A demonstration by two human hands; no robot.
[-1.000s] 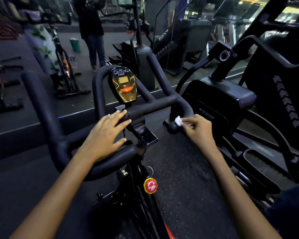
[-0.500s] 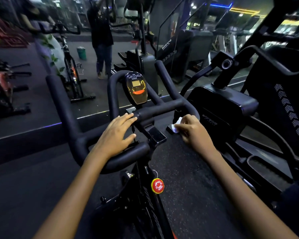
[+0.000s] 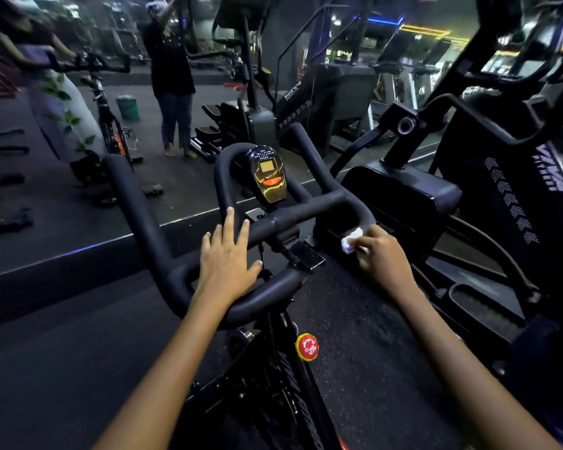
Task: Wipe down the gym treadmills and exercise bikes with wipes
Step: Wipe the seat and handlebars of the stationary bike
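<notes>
Dim gym with a dark rubber floor [image 3: 355, 319]. A mirror wall [image 3: 78, 92] stands ahead. Blue and yellow light strips [image 3: 403, 24] glow overhead.

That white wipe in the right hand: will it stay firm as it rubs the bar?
Probably not: the small white crumpled wipe looks soft and bunched, so it likely deforms. The right hand pinches it against the black padded handlebar; it seems light.

I count two hands, the left hand [image 3: 225, 261] and the right hand [image 3: 382, 258], one white wipe [image 3: 351, 241], one exercise bike handlebar [image 3: 150, 222], one gold console [image 3: 268, 178], one red knob [image 3: 307, 347], one green bucket [image 3: 128, 107].
</notes>
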